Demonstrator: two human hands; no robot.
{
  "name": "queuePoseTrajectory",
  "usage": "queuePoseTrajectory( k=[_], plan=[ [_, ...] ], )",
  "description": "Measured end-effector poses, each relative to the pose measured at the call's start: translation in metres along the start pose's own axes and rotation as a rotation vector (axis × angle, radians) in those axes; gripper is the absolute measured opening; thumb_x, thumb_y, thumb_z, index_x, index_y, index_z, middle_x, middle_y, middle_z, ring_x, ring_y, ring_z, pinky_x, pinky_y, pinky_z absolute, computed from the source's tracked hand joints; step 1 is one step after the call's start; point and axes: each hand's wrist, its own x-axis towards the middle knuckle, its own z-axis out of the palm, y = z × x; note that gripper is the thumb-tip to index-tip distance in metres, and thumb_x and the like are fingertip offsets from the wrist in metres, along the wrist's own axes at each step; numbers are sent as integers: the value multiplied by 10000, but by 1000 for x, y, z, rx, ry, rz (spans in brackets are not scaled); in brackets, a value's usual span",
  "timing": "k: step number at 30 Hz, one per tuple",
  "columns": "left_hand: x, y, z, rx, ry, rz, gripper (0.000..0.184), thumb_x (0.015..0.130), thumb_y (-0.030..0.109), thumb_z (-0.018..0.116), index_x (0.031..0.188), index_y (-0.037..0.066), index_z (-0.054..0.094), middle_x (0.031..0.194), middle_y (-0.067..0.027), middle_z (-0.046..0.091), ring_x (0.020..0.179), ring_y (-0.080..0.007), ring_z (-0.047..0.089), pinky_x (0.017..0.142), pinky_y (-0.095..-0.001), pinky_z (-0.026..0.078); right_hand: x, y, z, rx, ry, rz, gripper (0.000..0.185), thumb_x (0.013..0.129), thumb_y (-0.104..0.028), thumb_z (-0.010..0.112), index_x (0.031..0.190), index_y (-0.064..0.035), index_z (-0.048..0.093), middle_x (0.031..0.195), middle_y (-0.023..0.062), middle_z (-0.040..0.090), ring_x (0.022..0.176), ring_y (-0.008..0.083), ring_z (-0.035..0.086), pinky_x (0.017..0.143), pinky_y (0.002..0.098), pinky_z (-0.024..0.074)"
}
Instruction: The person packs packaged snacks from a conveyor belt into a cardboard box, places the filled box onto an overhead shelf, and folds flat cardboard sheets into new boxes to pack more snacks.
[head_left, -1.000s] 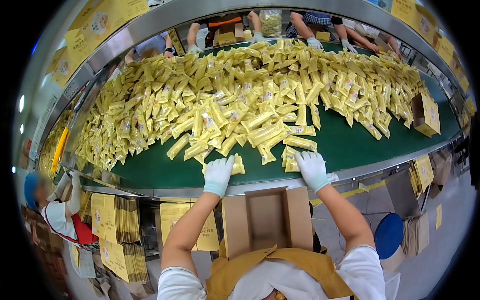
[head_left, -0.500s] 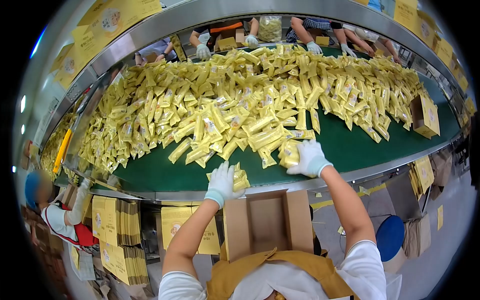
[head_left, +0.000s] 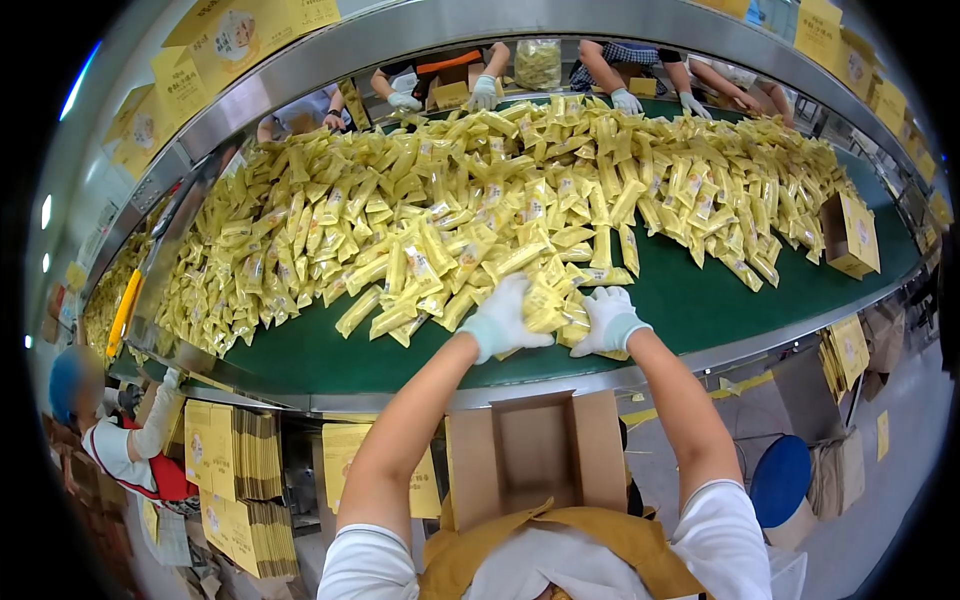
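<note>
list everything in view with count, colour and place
Flat green belt: 1, green, across the middle
Yellow plastic-wrapped packets: too many to count, yellow, heaped on belt
Open brown cardboard box: 1, brown, before the wearer
Open yellow printed carton: 1, yellow, belt's right end
Stacked flat yellow cartons: many, yellow, lower left
Yellow printed cardboard cartons: several, yellow, top corners
Clear plastic bag: 1, clear, top centre
Long yellow bar: 1, yellow, far left
Round blue seat: 1, blue, lower right
Co-worker in red apron: 1, blue cap, lower left
Co-workers beyond belt: at least four, mixed clothing, top
White-gloved left hand: 1, white, around packets
White-gloved right hand: 1, white, around packets
</note>
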Motion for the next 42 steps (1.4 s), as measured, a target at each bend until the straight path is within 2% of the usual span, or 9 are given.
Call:
queuePoseTrajectory(
  k=[2, 12, 18, 23, 28, 32, 37, 38, 42],
  plan=[
    [33, 3, 15, 274, -35, -16, 1130, 606, 578, 858, 1428, -67, 427, 1453, -276, 427, 1393, -423, 370, 1177, -452, 311, -4, -2, -1, 30, -17, 8, 921, 570, -670, 808, 1211, -28, 646, 1224, 211, 562, 1198, 370, 524, 1043, 427, 428],
    [-9, -6, 7, 420, -42, 77, 1034, 598, 544, 870, 1375, -28, 497, 1441, -235, 456, 1336, -404, 432, 1165, -444, 316, -49, 10, 13, 120, 48, -124, 852, 581, -543, 829, 1230, -38, 611, 1329, 230, 506, 1185, 421, 500, 1043, 469, 411],
    [-85, -25, -4, 480, -117, -277, 1049, 629, 589, 817, 1411, -5, 449, 1331, -202, 502, 1288, -338, 477, 1071, -455, 385, -47, 7, 33, 207, 189, 78, 785, 618, -538, 809, 1192, -60, 569, 1163, 188, 534, 1102, 381, 541, 960, 470, 445],
    [-93, -30, 14, 581, -20, -329, 1188, 671, 621, 766, 1539, -4, 249, 1390, -208, 480, 1296, -339, 473, 1047, -467, 377, -36, -8, 18, 100, 6, 323, 1252, 651, -567, 806, 1586, -51, 152, 1236, 225, 541, 1089, 378, 568, 938, 474, 466],
    [-93, -24, 15, 682, -79, -374, 1262, 687, 656, 736, 1575, -22, 150, 1378, -193, 493, 1278, -327, 479, 1044, -481, 356, -45, 4, 34, 14, 41, 155, 1219, 672, -598, 771, 1583, -48, 175, 1249, 241, 542, 1106, 388, 567, 956, 472, 461],
    [-93, -24, 7, 551, -108, -397, 1272, 668, 676, 740, 1568, -23, 174, 1389, -197, 498, 1276, -333, 495, 1061, -457, 363, -54, 5, 12, 24, 23, 142, 1225, 671, -573, 781, 1575, -17, 168, 1250, 235, 543, 1115, 390, 561, 966, 464, 457],
    [-128, -49, 1, -39, 454, -267, 1287, 600, 397, 917, 1534, -108, 190, 1367, -277, 504, 1248, -408, 540, 1094, -410, 428, -103, -11, -32, 189, 438, -87, 1176, 663, -459, 824, 1520, 64, 211, 1197, 234, 567, 1082, 404, 571, 969, 484, 450],
    [-135, -77, 12, -163, 635, -138, 1267, 625, 332, 914, 1544, -106, 159, 1434, -303, 459, 1318, -369, 512, 1124, -397, 405, -116, -20, -44, 234, 515, -161, 1159, 664, -442, 827, 1508, 76, 224, 1180, 236, 573, 1074, 408, 574, 966, 487, 450],
    [-171, -34, -10, -885, 501, 22, 1245, 679, 108, 850, 1604, 8, 23, 1459, -188, 461, 1277, -244, 530, 1073, -373, 449, -147, -66, -75, 305, 432, -453, 1063, 655, -404, 825, 1442, 87, 308, 1075, 226, 601, 981, 404, 597, 904, 484, 455]
  ],
)
